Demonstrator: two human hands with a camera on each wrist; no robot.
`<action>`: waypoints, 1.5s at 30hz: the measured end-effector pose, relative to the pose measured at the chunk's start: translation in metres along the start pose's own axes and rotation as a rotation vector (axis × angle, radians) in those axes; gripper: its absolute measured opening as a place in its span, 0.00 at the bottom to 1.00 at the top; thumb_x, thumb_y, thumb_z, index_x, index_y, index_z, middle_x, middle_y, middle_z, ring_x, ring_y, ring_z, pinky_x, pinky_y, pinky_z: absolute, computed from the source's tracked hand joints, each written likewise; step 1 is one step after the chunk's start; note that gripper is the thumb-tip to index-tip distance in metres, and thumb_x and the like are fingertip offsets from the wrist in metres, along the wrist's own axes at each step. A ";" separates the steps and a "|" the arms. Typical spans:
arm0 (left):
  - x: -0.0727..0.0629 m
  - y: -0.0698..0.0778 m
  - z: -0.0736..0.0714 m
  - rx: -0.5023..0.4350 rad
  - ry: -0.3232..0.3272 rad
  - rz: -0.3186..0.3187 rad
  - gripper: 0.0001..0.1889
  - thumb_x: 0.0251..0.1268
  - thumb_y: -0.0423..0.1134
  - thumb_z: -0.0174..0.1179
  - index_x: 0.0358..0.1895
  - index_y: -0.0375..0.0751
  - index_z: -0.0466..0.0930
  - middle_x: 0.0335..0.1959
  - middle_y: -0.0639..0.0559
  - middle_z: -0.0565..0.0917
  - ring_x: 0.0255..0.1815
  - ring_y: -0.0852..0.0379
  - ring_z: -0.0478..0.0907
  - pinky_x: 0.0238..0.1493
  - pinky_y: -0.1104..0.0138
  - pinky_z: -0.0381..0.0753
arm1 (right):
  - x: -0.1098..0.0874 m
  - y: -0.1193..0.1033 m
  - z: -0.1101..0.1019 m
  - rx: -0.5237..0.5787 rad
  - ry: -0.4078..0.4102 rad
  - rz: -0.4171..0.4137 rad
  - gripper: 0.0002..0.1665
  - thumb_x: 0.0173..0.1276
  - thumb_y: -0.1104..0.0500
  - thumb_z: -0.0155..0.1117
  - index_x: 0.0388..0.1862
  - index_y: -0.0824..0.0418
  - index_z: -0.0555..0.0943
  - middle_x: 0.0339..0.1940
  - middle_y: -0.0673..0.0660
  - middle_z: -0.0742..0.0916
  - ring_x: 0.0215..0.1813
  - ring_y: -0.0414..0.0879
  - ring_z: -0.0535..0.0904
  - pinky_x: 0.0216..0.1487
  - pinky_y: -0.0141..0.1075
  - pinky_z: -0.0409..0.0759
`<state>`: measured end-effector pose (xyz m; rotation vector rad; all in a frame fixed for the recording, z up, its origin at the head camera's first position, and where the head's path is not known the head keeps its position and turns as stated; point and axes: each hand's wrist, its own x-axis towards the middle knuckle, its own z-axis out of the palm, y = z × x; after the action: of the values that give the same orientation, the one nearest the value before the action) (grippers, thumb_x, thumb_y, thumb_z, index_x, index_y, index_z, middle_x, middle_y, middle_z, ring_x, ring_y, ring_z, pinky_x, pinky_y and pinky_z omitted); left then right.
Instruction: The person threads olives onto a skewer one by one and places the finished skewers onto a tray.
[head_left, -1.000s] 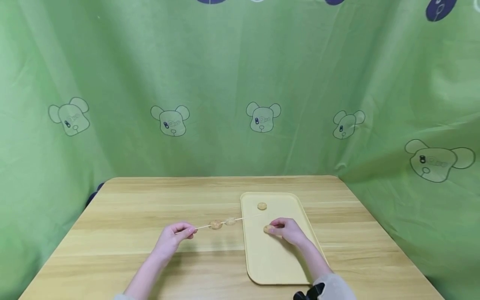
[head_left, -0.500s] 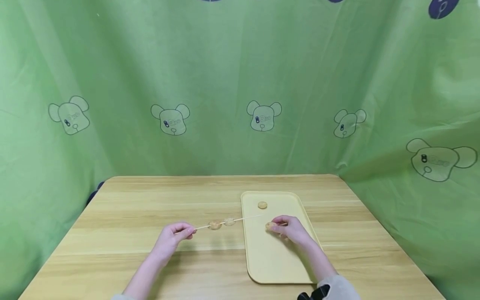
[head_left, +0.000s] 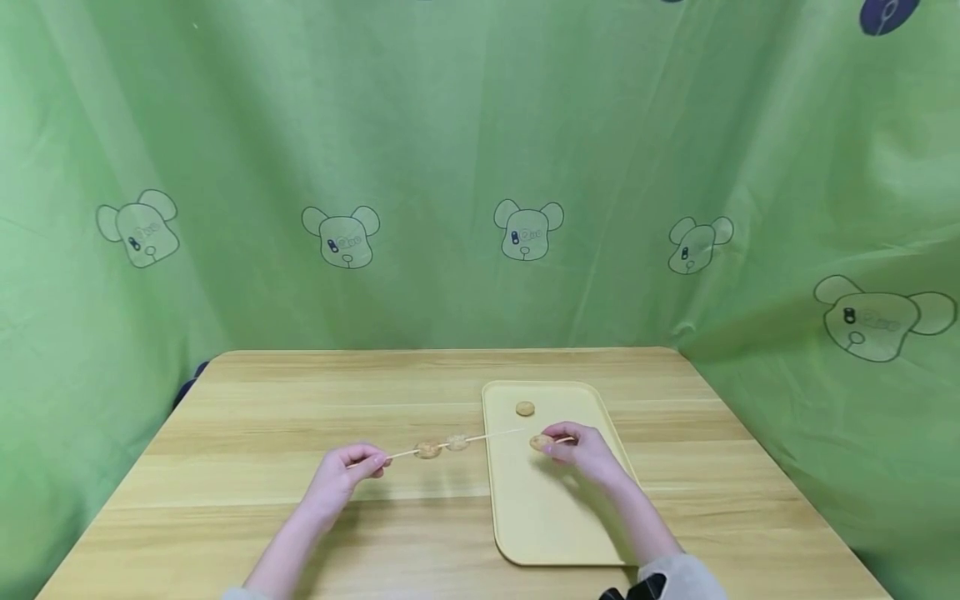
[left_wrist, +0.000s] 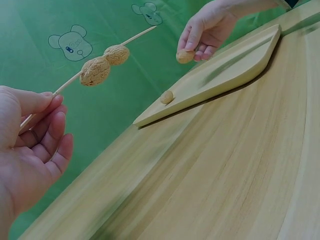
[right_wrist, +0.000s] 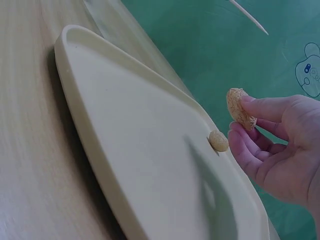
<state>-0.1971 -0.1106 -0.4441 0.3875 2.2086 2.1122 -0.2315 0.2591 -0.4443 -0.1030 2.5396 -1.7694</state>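
Note:
My left hand (head_left: 347,479) pinches the near end of a thin wooden skewer (left_wrist: 67,83) between thumb and fingers. Threaded on it, side by side, are two small, round, brown crackled puffs, the nearer puff (left_wrist: 95,71) and the farther puff (left_wrist: 117,54). The skewer's pointed tip (right_wrist: 259,26) reaches out bare towards the right, over the tray. Above the tray, my right hand (head_left: 581,454) holds a third crackled puff (right_wrist: 241,108) between thumb and fingertips, apart from the skewer tip. One loose puff (head_left: 525,408) lies near the tray's far end.
A shallow cream tray (head_left: 540,533) with a low rim lies on the right half of the wood-grain table (head_left: 225,467). A green curtain (head_left: 435,167) with printed bear heads hangs behind the table and along its sides.
My right hand has lifted its puff from low over the tray, up and slightly right, nearer the skewer tip's height. My left hand and the skewer have hardly moved.

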 end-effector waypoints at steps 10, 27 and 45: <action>0.001 -0.002 0.000 0.008 0.000 -0.011 0.12 0.61 0.28 0.56 0.40 0.17 0.75 0.29 0.52 0.81 0.31 0.62 0.76 0.42 0.69 0.76 | -0.005 -0.010 -0.001 0.059 -0.017 -0.052 0.20 0.57 0.68 0.64 0.47 0.78 0.74 0.35 0.58 0.83 0.35 0.43 0.78 0.40 0.34 0.80; 0.000 -0.001 -0.001 0.009 -0.011 -0.009 0.12 0.61 0.28 0.56 0.40 0.17 0.75 0.30 0.47 0.81 0.32 0.61 0.76 0.43 0.69 0.77 | -0.013 -0.018 0.005 0.117 -0.044 -0.097 0.21 0.57 0.67 0.66 0.47 0.77 0.74 0.37 0.58 0.84 0.35 0.40 0.80 0.41 0.33 0.79; -0.002 -0.003 -0.004 -0.012 -0.042 -0.012 0.13 0.62 0.29 0.56 0.41 0.17 0.75 0.29 0.51 0.81 0.32 0.62 0.75 0.43 0.69 0.77 | -0.015 -0.028 0.010 0.158 -0.067 -0.109 0.22 0.57 0.66 0.66 0.47 0.78 0.74 0.35 0.58 0.84 0.34 0.40 0.80 0.41 0.31 0.79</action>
<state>-0.1967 -0.1150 -0.4470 0.4126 2.1696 2.0902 -0.2152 0.2416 -0.4218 -0.2948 2.3810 -1.9618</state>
